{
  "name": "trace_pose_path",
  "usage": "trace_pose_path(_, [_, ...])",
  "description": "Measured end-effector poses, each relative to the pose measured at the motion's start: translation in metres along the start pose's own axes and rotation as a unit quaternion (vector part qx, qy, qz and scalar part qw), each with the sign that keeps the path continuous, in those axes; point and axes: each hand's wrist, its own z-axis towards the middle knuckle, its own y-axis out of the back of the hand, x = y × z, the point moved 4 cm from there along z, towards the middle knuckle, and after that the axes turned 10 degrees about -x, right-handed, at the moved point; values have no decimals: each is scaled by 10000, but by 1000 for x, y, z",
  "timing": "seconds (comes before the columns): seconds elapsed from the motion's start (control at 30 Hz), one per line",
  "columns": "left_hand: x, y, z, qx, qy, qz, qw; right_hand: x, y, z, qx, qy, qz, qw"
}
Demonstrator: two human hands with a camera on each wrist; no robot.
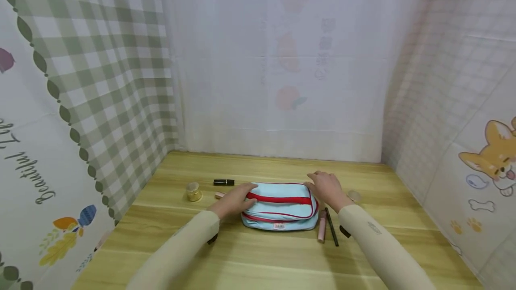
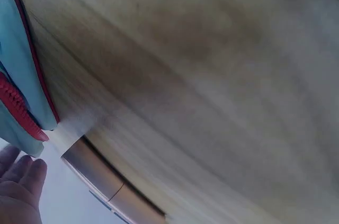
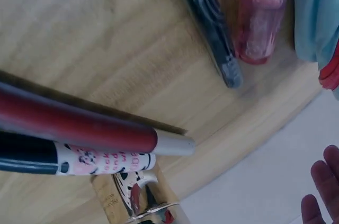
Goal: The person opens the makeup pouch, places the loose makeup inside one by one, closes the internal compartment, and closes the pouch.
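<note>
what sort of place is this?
Probably a makeshift screened-off tabletop booth, perhaps for recording. A wood-grain table is walled by a green-checked sheet on the left, a pale sheet behind and a dog-print sheet on the right.

Long cream sleeves (image 1: 175,252), small grey print (image 1: 374,228), dark wrist gear (image 1: 345,232).

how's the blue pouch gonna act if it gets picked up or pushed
The blue pouch will probably give when squeezed, since its fabric creases at one end. Lying broad and low on the table, it seems unlikely to roll or tip.
</note>
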Motion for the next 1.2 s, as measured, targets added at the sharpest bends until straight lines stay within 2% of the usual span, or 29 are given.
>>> trace_pose_path(0.13, [6,6,-6,-140,537,-559,9969,2,0,-9,256,-124,363,9989])
trace_pose_path(0.2, [7,9,-8,-194,654,-803,9944,5,1,-15,421,-162,575,9973])
trace_pose_path(0.3, [8,14,-13,-217,635,-1117,9915,11,4,-26,627,-182,857,9942])
trace_pose_path(0.43, [6,18,-22,-203,523,-1391,9887,18,7,-40,686,-170,1132,9911])
trace_pose_path(0.67, [3,15,-36,-84,484,-1672,9847,25,0,-60,752,-319,1546,9846])
trace_pose_path(0.8, [1,10,-39,-9,405,-1670,9851,25,-4,-66,833,-434,1523,9839])
trace_pose_path(0.9, [-1,8,-40,-20,320,-1491,9883,25,-5,-70,787,-435,1474,9850])
trace_pose_path(1.2, [-2,8,-42,-121,127,-994,9949,25,-6,-73,544,-85,1351,9893])
